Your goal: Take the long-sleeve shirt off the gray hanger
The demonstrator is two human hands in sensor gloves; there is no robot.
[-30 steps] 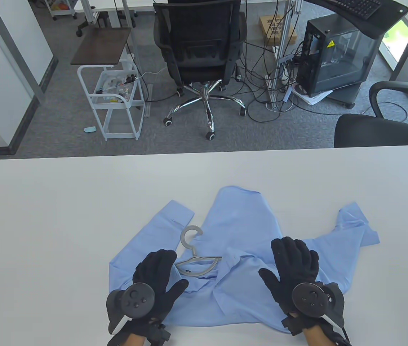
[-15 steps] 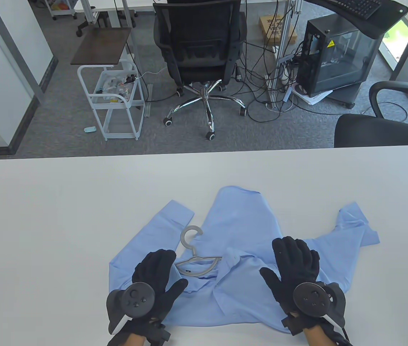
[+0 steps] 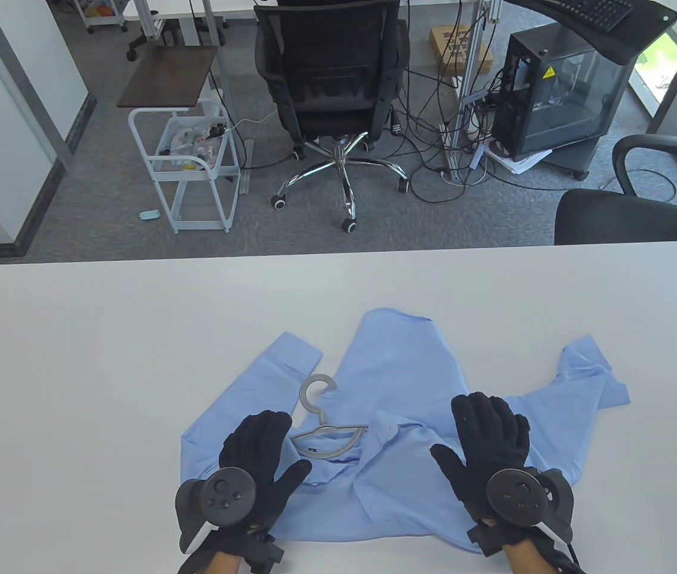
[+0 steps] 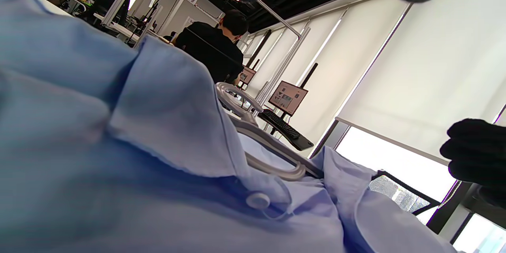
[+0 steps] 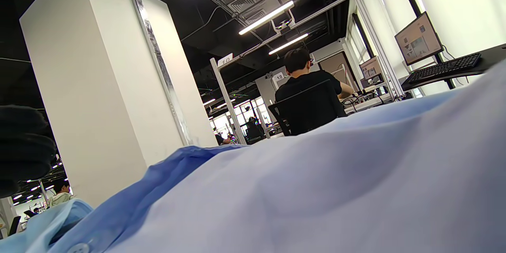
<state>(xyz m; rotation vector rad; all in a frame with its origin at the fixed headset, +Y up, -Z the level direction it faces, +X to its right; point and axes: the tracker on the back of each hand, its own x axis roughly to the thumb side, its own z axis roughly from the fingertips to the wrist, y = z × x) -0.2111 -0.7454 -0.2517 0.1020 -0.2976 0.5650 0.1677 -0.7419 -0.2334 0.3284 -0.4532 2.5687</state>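
A light blue long-sleeve shirt (image 3: 398, 382) lies spread on the white table (image 3: 105, 359), collar toward me. The gray hanger (image 3: 320, 418) sits in the collar opening with its hook pointing away over the fabric; its arms are hidden inside the shirt. My left hand (image 3: 258, 460) lies flat and open on the shirt's left shoulder, just left of the hanger. My right hand (image 3: 488, 439) lies flat and open on the right shoulder. The left wrist view shows the collar, a button (image 4: 257, 200) and the hanger (image 4: 261, 146) up close. The right wrist view shows shirt fabric (image 5: 316, 189).
The shirt's sleeves (image 3: 589, 376) spread to both sides. Beyond the table's far edge stand an office chair (image 3: 329, 89), a white cart (image 3: 192, 167) and a computer case (image 3: 560, 101). Another chair (image 3: 637, 209) stands at the table's far right corner.
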